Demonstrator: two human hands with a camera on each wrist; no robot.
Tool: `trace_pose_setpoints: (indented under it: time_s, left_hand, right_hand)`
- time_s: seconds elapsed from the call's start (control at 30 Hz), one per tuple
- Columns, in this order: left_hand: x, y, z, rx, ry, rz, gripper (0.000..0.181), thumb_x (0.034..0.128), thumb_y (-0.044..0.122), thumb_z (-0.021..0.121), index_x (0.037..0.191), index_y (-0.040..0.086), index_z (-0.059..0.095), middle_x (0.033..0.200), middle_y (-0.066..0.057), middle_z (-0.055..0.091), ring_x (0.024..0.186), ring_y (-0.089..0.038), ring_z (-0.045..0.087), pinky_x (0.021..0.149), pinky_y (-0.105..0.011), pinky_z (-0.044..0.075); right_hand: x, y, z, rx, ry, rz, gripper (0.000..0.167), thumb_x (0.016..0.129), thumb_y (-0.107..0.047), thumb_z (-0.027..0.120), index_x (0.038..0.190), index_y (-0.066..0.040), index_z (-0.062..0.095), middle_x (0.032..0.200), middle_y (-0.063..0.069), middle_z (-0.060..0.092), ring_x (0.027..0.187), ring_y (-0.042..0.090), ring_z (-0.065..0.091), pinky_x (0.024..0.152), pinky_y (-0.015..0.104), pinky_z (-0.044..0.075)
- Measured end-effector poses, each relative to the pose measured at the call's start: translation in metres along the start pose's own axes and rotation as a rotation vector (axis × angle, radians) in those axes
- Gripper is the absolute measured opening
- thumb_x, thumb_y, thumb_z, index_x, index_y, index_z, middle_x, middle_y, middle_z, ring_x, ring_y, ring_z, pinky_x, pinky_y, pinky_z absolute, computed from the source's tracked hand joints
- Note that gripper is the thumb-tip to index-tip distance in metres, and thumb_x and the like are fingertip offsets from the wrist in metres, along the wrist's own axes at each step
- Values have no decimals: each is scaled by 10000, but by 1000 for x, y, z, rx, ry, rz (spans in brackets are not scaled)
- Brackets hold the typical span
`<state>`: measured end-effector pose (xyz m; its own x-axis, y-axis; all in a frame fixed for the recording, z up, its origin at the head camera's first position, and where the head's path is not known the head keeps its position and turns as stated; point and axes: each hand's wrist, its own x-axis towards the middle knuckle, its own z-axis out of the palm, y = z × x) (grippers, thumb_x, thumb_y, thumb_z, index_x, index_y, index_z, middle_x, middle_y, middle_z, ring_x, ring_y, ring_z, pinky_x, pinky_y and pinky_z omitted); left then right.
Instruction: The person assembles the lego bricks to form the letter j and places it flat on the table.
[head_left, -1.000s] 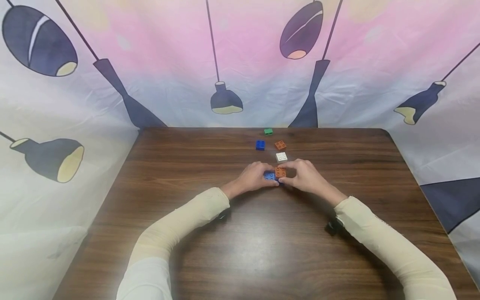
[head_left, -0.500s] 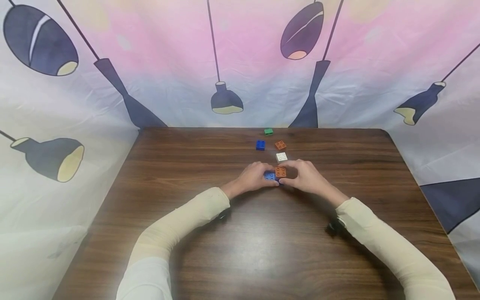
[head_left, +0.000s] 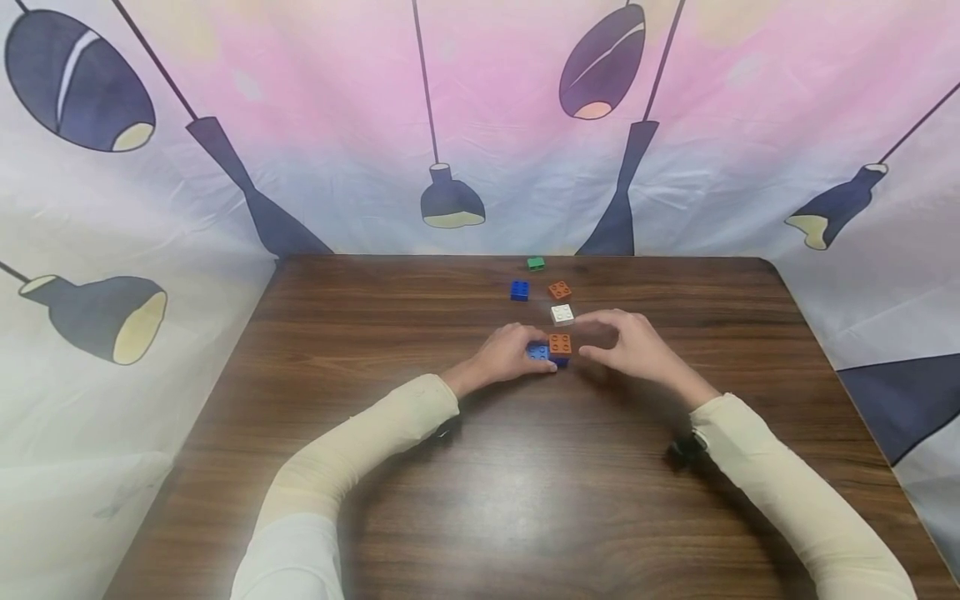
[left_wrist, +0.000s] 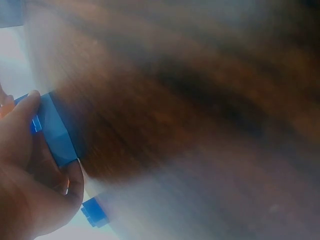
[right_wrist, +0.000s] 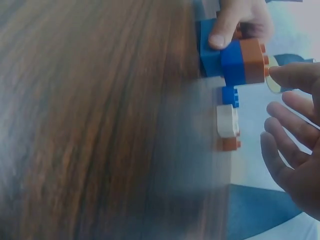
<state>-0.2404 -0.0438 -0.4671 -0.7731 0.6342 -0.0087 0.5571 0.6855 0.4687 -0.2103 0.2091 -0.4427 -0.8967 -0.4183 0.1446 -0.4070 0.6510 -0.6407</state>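
My left hand point(head_left: 508, 353) pinches a light blue toy building brick point(left_wrist: 57, 131) between thumb and fingers, low against the table. Stacked on that brick's right end is a dark blue brick point(right_wrist: 232, 63), topped by an orange brick point(head_left: 560, 344) with its studs facing up. Just right of the stack, my right hand point(head_left: 636, 346) hovers with thumb and fingers spread, holding nothing. A white brick point(head_left: 562, 314) lies behind the stack, close to the right fingertips. Part of the light blue brick is hidden by the left hand.
Farther back on the wooden table point(head_left: 480, 500) lie another dark blue brick point(head_left: 520, 290), a second orange brick point(head_left: 559, 290) and a green brick point(head_left: 536, 264). Behind the table's far edge hangs a cloth point(head_left: 510, 100) printed with lamps.
My right hand has let go of the orange brick and drawn back to the right, its fingers spreading. The left hand and the stack stay in place.
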Motion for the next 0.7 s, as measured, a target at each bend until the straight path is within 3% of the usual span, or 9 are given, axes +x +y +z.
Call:
trace_pose_setpoints:
  time_s: [0.33, 0.7]
  left_hand:
    - [0, -1, 1, -8, -3, -9, 613, 896, 467, 775, 1333, 51, 665, 1269, -75, 710, 1106, -192, 642, 972, -353, 504]
    - [0, -1, 0, -15, -4, 4, 601, 897, 448, 780, 1329, 46, 664, 1251, -80, 716, 1087, -186, 651, 948, -333, 515]
  right_hand:
    - [9, 18, -2, 3, 68, 19, 433, 914, -257, 790, 1299, -92, 679, 1247, 99, 714, 1105, 293, 671, 927, 513, 525]
    - [33, 26, 5, 23, 77, 59, 447, 914, -262, 791, 1300, -68, 673, 1210, 138, 715, 1089, 303, 674, 910, 490, 546]
